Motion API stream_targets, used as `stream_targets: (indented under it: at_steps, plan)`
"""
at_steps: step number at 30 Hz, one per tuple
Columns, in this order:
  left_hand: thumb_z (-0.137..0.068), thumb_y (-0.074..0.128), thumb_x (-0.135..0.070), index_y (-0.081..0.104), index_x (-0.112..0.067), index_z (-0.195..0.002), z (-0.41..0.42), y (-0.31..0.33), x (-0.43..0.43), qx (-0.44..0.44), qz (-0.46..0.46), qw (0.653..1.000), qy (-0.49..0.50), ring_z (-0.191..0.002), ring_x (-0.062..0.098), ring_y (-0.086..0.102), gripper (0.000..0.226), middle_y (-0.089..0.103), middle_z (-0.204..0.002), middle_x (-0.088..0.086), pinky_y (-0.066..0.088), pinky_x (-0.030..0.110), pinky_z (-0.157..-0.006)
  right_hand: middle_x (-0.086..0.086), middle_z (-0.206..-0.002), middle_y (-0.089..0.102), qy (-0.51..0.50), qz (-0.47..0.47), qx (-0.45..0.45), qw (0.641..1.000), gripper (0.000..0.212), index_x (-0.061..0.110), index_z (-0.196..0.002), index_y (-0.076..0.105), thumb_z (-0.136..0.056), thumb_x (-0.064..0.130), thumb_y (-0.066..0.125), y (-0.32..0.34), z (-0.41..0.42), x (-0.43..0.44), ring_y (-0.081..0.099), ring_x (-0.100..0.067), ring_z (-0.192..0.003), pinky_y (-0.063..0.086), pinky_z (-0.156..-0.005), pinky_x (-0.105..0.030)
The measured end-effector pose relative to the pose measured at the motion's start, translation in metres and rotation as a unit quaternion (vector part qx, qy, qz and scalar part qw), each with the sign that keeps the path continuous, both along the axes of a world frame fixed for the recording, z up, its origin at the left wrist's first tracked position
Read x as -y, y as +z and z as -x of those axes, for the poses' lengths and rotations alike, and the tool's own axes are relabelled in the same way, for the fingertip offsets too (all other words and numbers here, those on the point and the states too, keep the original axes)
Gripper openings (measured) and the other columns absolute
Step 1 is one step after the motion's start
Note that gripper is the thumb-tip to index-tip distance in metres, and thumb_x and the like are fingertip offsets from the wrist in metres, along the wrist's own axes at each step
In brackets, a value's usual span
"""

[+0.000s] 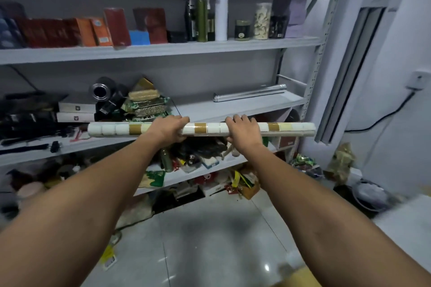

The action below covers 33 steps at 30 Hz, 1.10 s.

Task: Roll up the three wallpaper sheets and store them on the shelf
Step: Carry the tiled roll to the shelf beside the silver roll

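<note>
Both hands, left hand (168,128) and right hand (242,131), grip wallpaper roll (203,128) level before shelf (245,106)

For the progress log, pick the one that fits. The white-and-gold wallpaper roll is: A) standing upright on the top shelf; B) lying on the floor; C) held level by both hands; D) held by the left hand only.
C: the left hand and right hand both grip the wallpaper roll, level in front of the shelf.
</note>
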<state>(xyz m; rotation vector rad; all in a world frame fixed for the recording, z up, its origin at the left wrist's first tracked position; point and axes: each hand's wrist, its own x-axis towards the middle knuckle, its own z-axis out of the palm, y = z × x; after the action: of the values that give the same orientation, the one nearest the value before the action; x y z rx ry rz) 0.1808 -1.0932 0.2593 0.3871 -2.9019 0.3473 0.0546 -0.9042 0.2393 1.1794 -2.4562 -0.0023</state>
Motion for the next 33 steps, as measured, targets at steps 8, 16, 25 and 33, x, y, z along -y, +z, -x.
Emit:
stream_targets:
  at_steps: [8, 16, 25, 33]
  plan:
    - [-0.086, 0.061, -0.039, 0.045, -0.02, -0.11, 0.104, -0.024, 0.086, 0.035, -0.014, 0.999, 0.0, -0.099, 0.023, 0.055, 0.034, 0.059, -0.107, 0.004, 0.043, 0.034, -0.076, -0.008, -0.123, 0.054, -0.01, -0.023, 0.013, 1.0, 0.042, 0.017, -0.124, 0.044, -0.088, 0.031, 0.061, -0.02, 0.101, 0.084, 0.049, -0.028, -0.114, 0.041, -0.095, -0.041]
    - [-0.086, 0.061, -0.041, 0.048, -0.018, -0.114, 0.225, -0.036, 0.162, 0.063, -0.024, 0.996, -0.054, -0.099, 0.023, 0.055, 0.039, 0.06, -0.107, 0.005, 0.036, 0.032, -0.073, -0.009, -0.124, 0.052, -0.048, -0.028, 0.036, 0.998, 0.041, 0.014, -0.124, 0.042, -0.09, 0.029, 0.059, -0.04, 0.202, 0.145, 0.047, -0.028, -0.115, 0.038, -0.097, -0.042]
    - [-0.086, 0.061, -0.04, 0.048, -0.02, -0.109, 0.37, -0.053, 0.183, 0.079, -0.031, 0.987, -0.138, -0.099, 0.023, 0.055, 0.033, 0.06, -0.106, 0.003, 0.034, 0.032, -0.074, -0.01, -0.122, 0.053, -0.125, -0.038, 0.065, 0.989, 0.041, 0.014, -0.124, 0.043, -0.089, 0.03, 0.059, -0.054, 0.315, 0.155, 0.048, -0.029, -0.114, 0.038, -0.096, -0.041]
    - [-0.086, 0.06, -0.041, 0.048, -0.02, -0.112, 0.501, -0.077, 0.166, 0.089, -0.019, 0.986, -0.142, -0.102, 0.024, 0.056, 0.036, 0.06, -0.109, 0.004, 0.038, 0.032, -0.075, -0.009, -0.123, 0.053, -0.131, -0.053, 0.067, 0.988, 0.042, 0.017, -0.126, 0.043, -0.091, 0.033, 0.057, -0.076, 0.443, 0.135, 0.048, -0.029, -0.115, 0.038, -0.095, -0.041]
